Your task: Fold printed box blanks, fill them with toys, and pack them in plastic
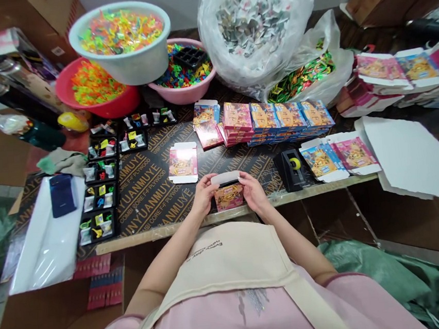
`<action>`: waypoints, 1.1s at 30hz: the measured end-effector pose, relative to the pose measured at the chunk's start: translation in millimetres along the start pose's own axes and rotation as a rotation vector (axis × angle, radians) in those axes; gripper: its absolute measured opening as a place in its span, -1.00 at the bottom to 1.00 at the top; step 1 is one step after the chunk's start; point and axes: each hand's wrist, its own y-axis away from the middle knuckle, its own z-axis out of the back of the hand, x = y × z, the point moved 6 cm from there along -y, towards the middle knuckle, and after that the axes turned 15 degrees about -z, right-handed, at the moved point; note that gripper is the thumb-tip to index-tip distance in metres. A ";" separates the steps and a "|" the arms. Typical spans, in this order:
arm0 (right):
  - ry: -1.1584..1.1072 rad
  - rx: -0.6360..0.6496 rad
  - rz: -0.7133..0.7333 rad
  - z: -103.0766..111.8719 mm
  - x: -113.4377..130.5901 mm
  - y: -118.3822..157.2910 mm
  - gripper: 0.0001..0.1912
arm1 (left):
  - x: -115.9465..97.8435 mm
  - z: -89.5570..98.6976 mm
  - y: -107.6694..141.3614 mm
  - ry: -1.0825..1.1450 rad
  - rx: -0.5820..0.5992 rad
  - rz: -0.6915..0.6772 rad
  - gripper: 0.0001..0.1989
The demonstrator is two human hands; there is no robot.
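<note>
**Two-handed grip on a pink box (229,200) at the table's (148,192) front edge**

Left hand (205,189) and right hand (251,186) hold the box between them, one at each end, fingers closed near the two ends of a raised pale flap (225,177). Beneath the flap runs a dark band; below that, the printed face is visible. Whether the box touches the table cannot be told.

Nearest surroundings: a flat pink carton (182,160) lies ahead and to the left of the hands; to the right stands a black tape dispenser (288,178) with a yellow roll. Beyond it lie printed flat cartons (320,160), then white sheets (413,156). Behind the hands, pink and blue printed boxes (264,116) are stacked in a row.

Left side: black compartment trays (116,192) with small coloured pieces form a column; beside them a dark phone (61,200) rests on white film (44,243).

Rear: a pale basin (132,67), a red basin (111,107) and a pink basin (187,92) hold coloured pieces. Right of these, a clear bag (211,41) contains whitish packets, and another bag (344,64) shiny green ones.
</note>
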 end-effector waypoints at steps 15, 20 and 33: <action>0.305 -0.018 0.281 5.6 15.2 3.1 -0.86 | -39.4 -2.1 -0.2 -0.616 0.352 -0.440 -0.86; 0.463 -0.012 0.309 9.0 22.3 1.8 -0.79 | -30.4 -0.5 -8.8 -0.592 0.367 -0.303 -0.82; 0.610 0.131 0.540 12.4 27.8 30.1 -0.88 | -57.7 -22.8 47.3 -1.019 0.691 -1.107 -0.86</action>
